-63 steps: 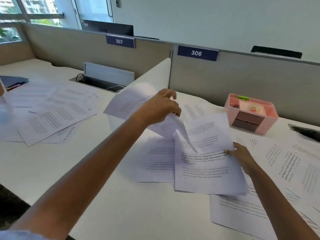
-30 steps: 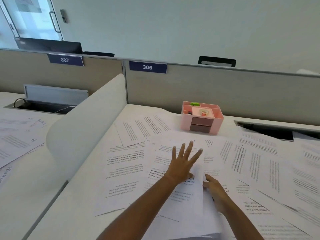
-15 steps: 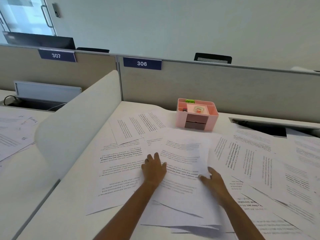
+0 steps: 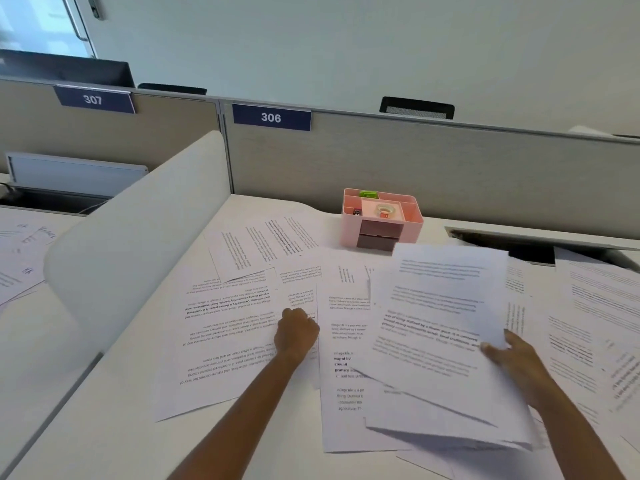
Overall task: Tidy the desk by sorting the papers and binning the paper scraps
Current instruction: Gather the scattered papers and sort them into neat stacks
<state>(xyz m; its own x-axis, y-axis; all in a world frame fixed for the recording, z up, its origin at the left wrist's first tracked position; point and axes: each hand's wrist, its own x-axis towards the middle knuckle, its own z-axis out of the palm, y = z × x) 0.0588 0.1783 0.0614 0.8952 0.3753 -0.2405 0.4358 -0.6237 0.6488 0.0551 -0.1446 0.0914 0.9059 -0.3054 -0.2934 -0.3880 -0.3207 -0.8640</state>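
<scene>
Two hands, one paper-strewn desk: sorting under way at station 306

A person's right hand (image 4: 512, 358) pinches a bundle (image 4: 440, 341) of printed sheets by its right edge, thumb on top. The bundle is raised above the layer beneath, its lower edges fanned. The left hand (image 4: 296, 332) sits knuckles-up w/ fingers curled on the loose sheets (image 4: 228, 341) left of centre; whether it grips one can't be told.

Risks, as judged from here: the bundle is held at one edge only & isn't squared, so it may sag & spill. Dragging one page from the overlapping layer could crease it or pull neighbours off the front of the desk (image 4: 114, 427). Some text lies upside down, so pages may get stacked unsorted.

Count: 2 hands; 1 bundle, at least 3 sheets by its edges. The loose sheets overlap too much for a firm no., but more than 8 show here, w/ others beyond the divider (image 4: 138, 244). Also 1 pink tray (image 4: 349, 233) at the back w/ 1 tape roll (image 4: 385, 211), & 2 signs (image 4: 271, 117), 307 & 306. No scraps or bin in view.
</scene>
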